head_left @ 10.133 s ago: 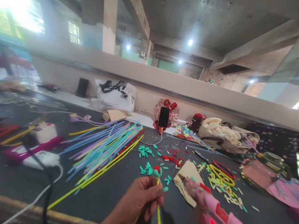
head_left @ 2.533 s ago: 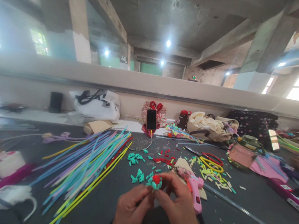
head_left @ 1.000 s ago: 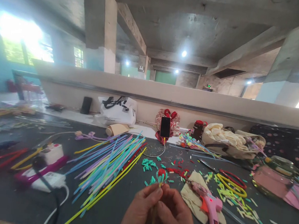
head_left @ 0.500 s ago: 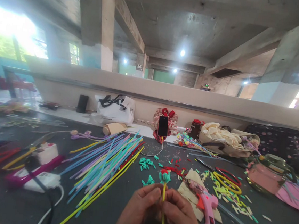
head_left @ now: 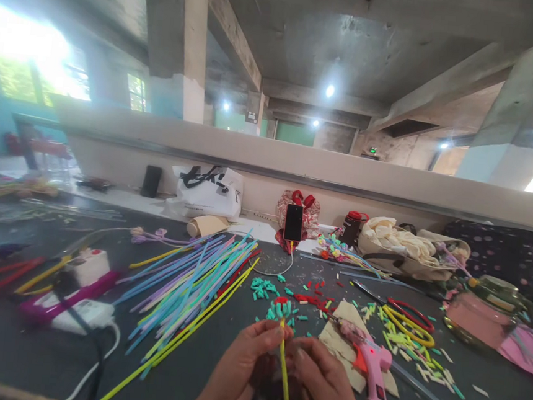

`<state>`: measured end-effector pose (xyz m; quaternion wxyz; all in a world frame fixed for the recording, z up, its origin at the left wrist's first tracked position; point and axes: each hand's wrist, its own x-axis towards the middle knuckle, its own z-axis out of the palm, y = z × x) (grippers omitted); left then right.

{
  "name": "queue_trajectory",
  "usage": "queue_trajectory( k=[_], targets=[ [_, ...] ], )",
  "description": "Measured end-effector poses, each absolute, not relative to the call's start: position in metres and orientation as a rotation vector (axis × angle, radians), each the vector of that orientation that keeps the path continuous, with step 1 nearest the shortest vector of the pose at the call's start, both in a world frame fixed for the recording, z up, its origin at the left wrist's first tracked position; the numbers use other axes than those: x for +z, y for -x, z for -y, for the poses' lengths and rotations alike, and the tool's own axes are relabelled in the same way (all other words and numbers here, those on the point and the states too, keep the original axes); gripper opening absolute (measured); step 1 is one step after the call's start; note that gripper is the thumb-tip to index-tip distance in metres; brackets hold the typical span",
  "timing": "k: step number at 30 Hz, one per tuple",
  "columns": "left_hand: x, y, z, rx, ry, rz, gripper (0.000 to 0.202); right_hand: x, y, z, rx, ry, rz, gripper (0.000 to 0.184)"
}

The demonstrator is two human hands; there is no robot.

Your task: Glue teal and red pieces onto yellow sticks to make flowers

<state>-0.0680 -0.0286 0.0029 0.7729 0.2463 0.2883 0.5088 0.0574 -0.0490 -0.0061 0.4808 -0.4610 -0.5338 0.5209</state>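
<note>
— Both hands are low in the middle and close together. The left hand (head_left: 245, 366) and the right hand (head_left: 322, 385) each have their fingers pinched on the yellow stem (head_left: 284, 385).

— And the flower head (head_left: 280, 309)?

— It's on top of that stem, teal petals round a red centre, just above the left fingertips and held up over the counter (head_left: 195, 374).

— What could go wrong from here?

— I'd call the petals the weak spot. A squeeze or twist too close beneath them could knock one loose or kink the thin stem.

— Anything nearby to mind?

— The pink glue gun (head_left: 373, 371) lies just right of the right hand on a paper scrap (head_left: 331, 336), with its red lamp lit. A careless wrist could brush the nozzle. Loose teal pieces (head_left: 261, 285) lie beyond the flower.
</note>
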Motion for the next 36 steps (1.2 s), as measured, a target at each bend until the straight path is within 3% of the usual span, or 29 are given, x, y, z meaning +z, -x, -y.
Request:
queue_trajectory(
  k=[9,19,28,36],
  targets=[
    [-0.003,0.081,0.027,1.063,-0.685,-0.681,0.014,-0.012,-0.082,0.058,1.154,1.265,1.329,0.03],
    [-0.004,0.083,0.031,1.051,-0.588,-0.712,0.016,-0.009,-0.116,0.061,0.682,1.492,1.577,0.04],
    [-0.002,0.082,0.031,1.07,-0.553,-0.721,0.02,0.018,-0.124,0.051,0.453,1.516,1.836,0.015],
    [0.0,0.082,0.031,1.065,-0.543,-0.745,0.018,0.032,-0.12,0.021,0.054,1.735,2.187,0.021]
  ],
)
